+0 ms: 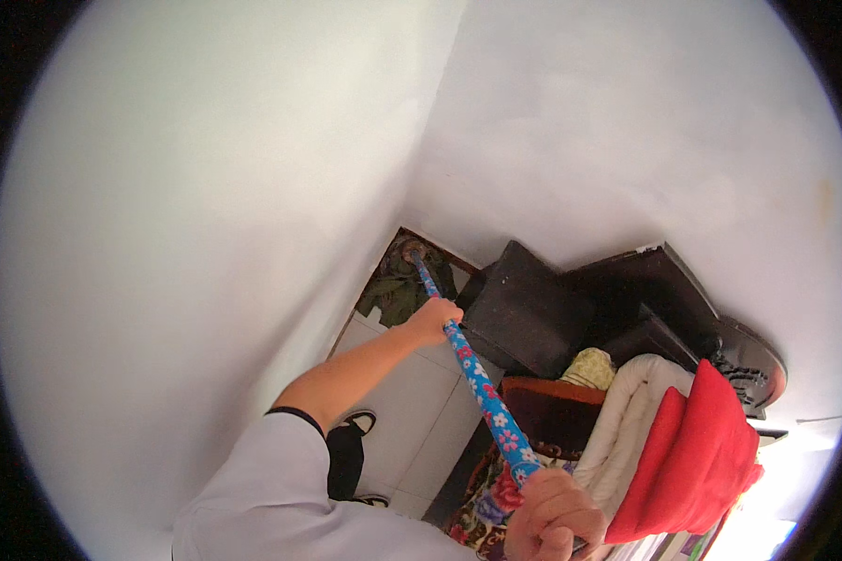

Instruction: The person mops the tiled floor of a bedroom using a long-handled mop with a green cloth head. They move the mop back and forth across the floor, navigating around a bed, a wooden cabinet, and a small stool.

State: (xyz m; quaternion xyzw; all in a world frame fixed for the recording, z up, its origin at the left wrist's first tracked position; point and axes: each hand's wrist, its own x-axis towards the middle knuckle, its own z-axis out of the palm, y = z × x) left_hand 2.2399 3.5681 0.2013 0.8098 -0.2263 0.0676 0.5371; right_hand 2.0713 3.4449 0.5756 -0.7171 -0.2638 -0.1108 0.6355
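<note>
A mop handle [483, 389], blue with a printed flower pattern, runs slantwise from near my body down to the floor corner. My left hand [435, 320] grips it partway along, with the arm stretched out. Close to the camera, my right hand [558, 515] is closed around the handle's upper end. At the far end, the dark green-grey cloth mop head [400, 291] lies spread on the floor where two walls meet.
White walls [203, 210] rise at the left and ahead. Dark furniture [533, 315] stands along the far wall. On a bed with a flowered cover [488, 508] lie a rolled white quilt [628, 400] and red folded bedding [702, 456]. My shoes stand on pale floor tiles [421, 414].
</note>
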